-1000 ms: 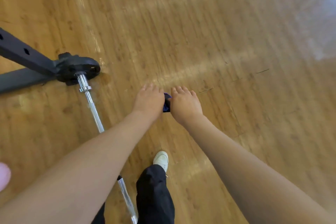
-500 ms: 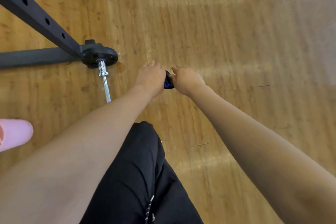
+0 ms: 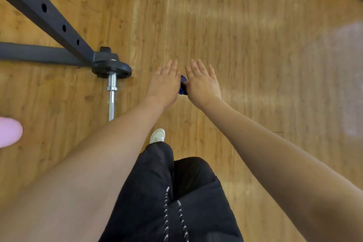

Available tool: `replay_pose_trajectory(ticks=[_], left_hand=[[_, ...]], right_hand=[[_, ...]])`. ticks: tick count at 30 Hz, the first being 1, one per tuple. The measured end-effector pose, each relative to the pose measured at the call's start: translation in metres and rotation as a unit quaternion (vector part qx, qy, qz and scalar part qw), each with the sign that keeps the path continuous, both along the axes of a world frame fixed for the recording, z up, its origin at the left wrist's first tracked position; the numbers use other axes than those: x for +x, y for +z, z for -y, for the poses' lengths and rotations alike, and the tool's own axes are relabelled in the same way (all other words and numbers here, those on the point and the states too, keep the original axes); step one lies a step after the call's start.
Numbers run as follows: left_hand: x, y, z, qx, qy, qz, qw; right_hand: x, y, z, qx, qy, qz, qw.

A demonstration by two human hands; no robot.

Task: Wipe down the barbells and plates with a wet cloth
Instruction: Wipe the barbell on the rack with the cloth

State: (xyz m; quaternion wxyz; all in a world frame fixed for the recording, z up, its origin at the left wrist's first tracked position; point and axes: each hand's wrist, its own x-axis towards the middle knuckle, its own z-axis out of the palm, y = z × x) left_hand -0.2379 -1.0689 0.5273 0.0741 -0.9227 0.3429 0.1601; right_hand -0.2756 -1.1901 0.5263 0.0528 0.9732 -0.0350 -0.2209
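Blue cloth (image 3: pixel 183 84) sits squeezed between the left hand (image 3: pixel 164 82) and right hand (image 3: pixel 203 82), fingers straight, to the right of the barbell (image 3: pixel 112 94). With no fingers curled round it, it could slip to the floor.

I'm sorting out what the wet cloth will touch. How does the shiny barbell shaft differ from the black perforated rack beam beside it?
The chrome barbell shaft is thin, round and mirror-bright; the black perforated steel rack beam is broad, flat-sided and matte. The beam has a row of holes; the shaft shows none, only a collar ring. The shaft disappears behind the left forearm; the beam runs off the top-left corner. Both meet at the black plate.
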Motion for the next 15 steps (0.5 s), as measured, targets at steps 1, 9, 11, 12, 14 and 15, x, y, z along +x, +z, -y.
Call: replay_pose_trajectory(ticks=[1,9,11,12,14,15], left_hand=[[0.006,0.001,0.004,-0.002,0.009,-0.006,1.000],[0.051,0.020,0.046,-0.005,0.097,-0.028,0.995],[0.067,0.030,0.062,-0.024,0.147,-0.010,0.989],[0.075,0.034,0.071,-0.030,0.174,-0.006,0.984],[0.090,0.040,0.090,-0.034,0.215,-0.010,0.976],[0.098,0.042,0.097,-0.036,0.232,-0.012,0.972]], right_hand=[[0.007,0.002,0.006,0.006,-0.001,-0.008,1.000],[0.081,0.026,0.056,0.047,0.106,-0.019,0.993],[0.104,0.033,0.069,0.043,0.153,-0.014,0.987],[0.116,0.039,0.076,0.044,0.175,-0.011,0.984],[0.138,0.047,0.092,0.047,0.203,0.001,0.978],[0.148,0.051,0.099,0.046,0.217,0.007,0.975]])
